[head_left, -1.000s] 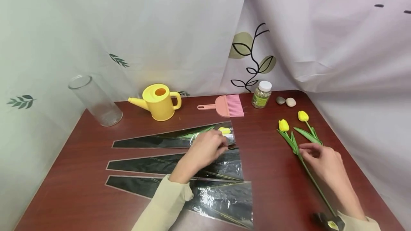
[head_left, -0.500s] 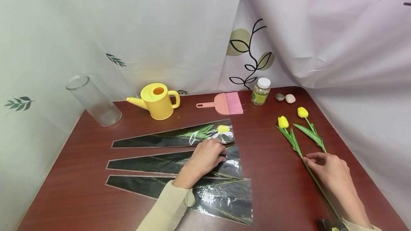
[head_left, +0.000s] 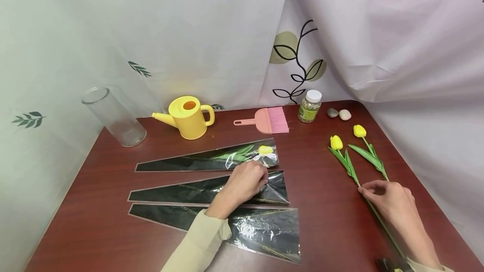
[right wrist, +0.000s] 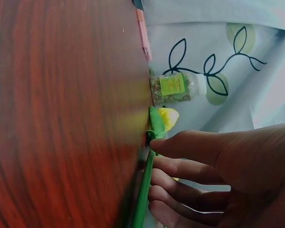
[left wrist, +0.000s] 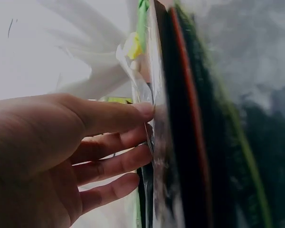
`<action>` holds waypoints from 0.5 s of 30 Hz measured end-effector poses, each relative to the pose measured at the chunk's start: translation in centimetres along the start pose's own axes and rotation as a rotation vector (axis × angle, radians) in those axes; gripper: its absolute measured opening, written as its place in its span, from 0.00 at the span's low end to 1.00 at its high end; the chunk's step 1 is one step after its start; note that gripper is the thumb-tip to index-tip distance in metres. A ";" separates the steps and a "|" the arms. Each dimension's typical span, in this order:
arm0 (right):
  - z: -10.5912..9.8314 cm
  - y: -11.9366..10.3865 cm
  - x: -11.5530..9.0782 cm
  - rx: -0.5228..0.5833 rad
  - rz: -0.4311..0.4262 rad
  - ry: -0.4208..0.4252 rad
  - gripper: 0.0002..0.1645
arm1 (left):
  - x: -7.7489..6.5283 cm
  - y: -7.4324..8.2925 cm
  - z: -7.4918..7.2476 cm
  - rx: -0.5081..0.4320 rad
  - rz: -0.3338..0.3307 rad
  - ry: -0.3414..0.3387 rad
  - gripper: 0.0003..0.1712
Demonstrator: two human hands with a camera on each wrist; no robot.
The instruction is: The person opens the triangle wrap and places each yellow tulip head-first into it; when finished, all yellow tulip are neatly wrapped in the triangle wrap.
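Three long tapered flower sleeves, dark with clear film, lie on the table. My left hand (head_left: 247, 179) pinches the film near the wide right end of the middle sleeve (head_left: 166, 194); the left wrist view shows thumb and fingertips at the film edge (left wrist: 154, 90). The far sleeve (head_left: 162, 166) has a yellow tulip (head_left: 265, 150) inside it, and the near sleeve (head_left: 268, 230) lies flat. To the right, my right hand (head_left: 393, 205) pinches the green stem of a tulip (head_left: 336, 142) below its leaves. Another yellow tulip (head_left: 359, 131) lies just beyond it, its lower stem hidden by that hand.
Along the back stand a tilted-looking clear glass vase (head_left: 117, 121), a yellow watering can (head_left: 190, 123) and a white-lidded jar (head_left: 310, 107). A pink brush with dustpan (head_left: 262, 121) and two stones (head_left: 344, 115) lie between and beside them. A fabric backdrop (head_left: 211, 32) encloses the table.
My left hand has drawn back from the far sleeve to the middle one, whose wide end has shifted. My right hand has closed onto the tulip stem, slightly nearer my body.
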State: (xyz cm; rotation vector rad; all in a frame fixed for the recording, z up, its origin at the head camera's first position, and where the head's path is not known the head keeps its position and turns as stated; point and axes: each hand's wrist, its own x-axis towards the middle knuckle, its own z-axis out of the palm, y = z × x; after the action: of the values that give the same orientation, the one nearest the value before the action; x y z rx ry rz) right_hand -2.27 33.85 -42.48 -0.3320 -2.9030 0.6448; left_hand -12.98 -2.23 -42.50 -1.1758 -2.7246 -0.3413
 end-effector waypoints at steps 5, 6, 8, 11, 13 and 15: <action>0.0 0.1 0.2 -0.006 -0.014 0.008 0.05 | 0.0 0.0 -0.2 0.018 -0.001 0.006 0.06; 0.0 0.1 0.2 -0.006 -0.016 0.014 0.04 | 0.0 0.0 -0.3 0.017 -0.002 0.006 0.06; 0.0 0.0 0.3 -0.003 -0.019 0.025 0.04 | 0.0 0.0 -0.3 0.015 -0.003 0.004 0.05; -0.1 -0.4 0.3 0.014 -0.005 0.049 0.05 | 0.0 0.1 -0.4 0.015 -0.002 0.003 0.05; -0.2 -0.6 0.3 0.035 0.009 0.065 0.06 | -0.1 0.0 -0.4 0.016 -0.001 0.003 0.05; -0.3 -0.9 0.3 0.053 0.023 0.079 0.06 | -0.1 0.0 -0.4 0.018 0.000 0.003 0.06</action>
State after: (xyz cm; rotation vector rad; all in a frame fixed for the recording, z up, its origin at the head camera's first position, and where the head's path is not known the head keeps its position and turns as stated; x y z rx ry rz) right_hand -2.68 33.24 -41.80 -0.3763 -2.8053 0.6946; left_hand -12.86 -2.39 -42.12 -1.1701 -2.7193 -0.3175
